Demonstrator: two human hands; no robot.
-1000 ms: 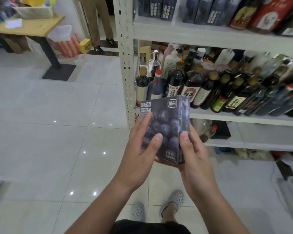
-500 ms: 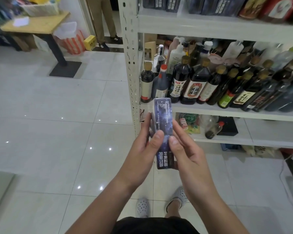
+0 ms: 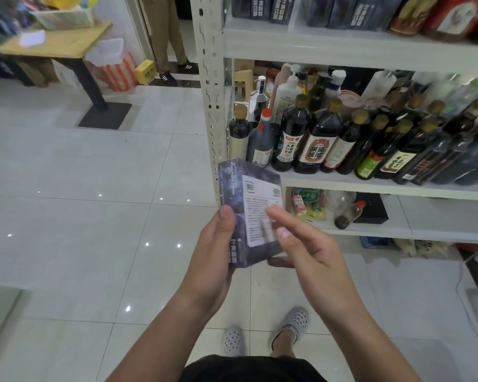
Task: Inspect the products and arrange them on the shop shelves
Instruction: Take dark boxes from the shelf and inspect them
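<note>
The left hand (image 3: 213, 252) grips the dark blue box (image 3: 255, 205) along its left edge, thumb laid up the narrow side. The right hand (image 3: 309, 252) is loosely spread. Its blurred fingertips (image 3: 273, 213) lie against the white printed panel, and one finger is under the bottom corner. The box is upright between both hands, above the tiled floor (image 3: 94, 216). Just beyond it rises the shelf post (image 3: 210, 106). Beyond the right hand, dark sauce bottles (image 3: 315, 139) crowd the middle shelf (image 3: 384, 187) to its front lip. The lower shelf (image 3: 439, 224) holds a toppled bottle (image 3: 348, 216), a black case (image 3: 373, 212) and packets (image 3: 307, 202). Similar dark boxes (image 3: 260, 6) stand on the top shelf. Far beyond the left hand are a wooden table (image 3: 58, 40), a striped bag (image 3: 116, 70) and another person's legs (image 3: 166, 37).
</note>
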